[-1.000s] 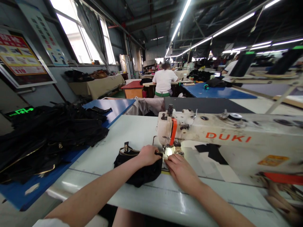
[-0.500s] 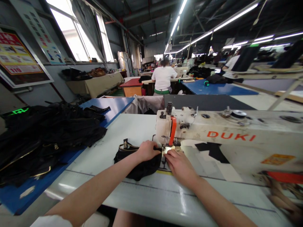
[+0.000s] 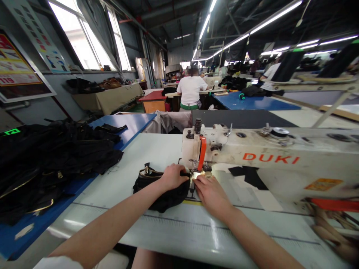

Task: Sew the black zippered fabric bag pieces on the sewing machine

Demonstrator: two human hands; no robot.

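A black fabric piece with a gold zipper (image 3: pixel 165 200) lies on the pale machine table, its right edge close to the needle of the sewing machine (image 3: pixel 193 149). My left hand (image 3: pixel 174 177) is closed on the upper right part of this fabric, thumb and fingers pinched together. Just right of the lit presser foot rests my right hand (image 3: pixel 209 190), fingers bent and pressed together near the needle plate. Whatever lies under its fingertips is hidden.
Black zippered fabric pieces (image 3: pixel 56 157) are heaped on a blue table (image 3: pixel 134 125) at the left. Black and white scraps (image 3: pixel 249 177) lie under the machine arm. A person in a white shirt (image 3: pixel 192 90) sits ahead, back turned. Thread cones (image 3: pixel 288 67) stand at right.
The whole view has shifted slightly, so the scene sits a little further left. Both hands and the black fabric keep nearly the same place beside the needle.
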